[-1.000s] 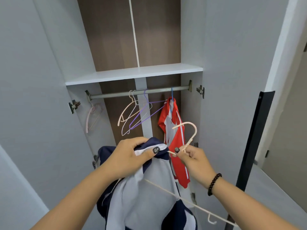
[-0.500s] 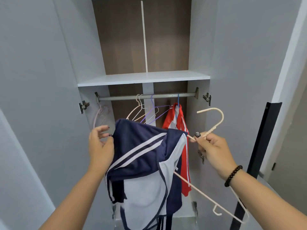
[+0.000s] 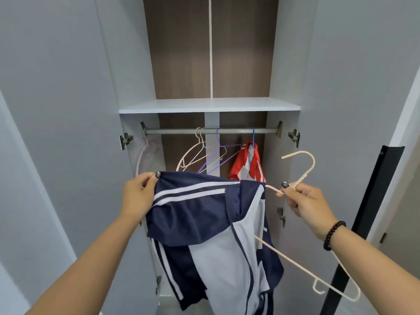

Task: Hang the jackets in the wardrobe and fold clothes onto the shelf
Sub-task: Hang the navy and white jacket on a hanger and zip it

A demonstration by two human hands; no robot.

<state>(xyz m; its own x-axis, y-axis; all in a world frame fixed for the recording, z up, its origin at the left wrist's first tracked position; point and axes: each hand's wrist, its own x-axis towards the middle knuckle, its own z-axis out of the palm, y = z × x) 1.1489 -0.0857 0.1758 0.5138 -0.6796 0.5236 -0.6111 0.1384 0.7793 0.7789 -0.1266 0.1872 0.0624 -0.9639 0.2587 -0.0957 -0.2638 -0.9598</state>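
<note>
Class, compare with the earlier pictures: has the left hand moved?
Yes. The left hand has moved leftward and up, from under the purple hangers toward the pink hanger.

we find no readable text, label, brand, number or sign anywhere: none on the navy and white jacket (image 3: 204, 214), none on the red garment (image 3: 252, 164), none on the wardrobe (image 3: 68, 110).

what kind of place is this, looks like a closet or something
Most likely a home bedroom, at an open built-in wardrobe: a metal hanging rail carries spare wire hangers and a red jacket, a white shelf sits above it, and the hands are fitting a navy and white jacket onto a cream hanger.
</note>
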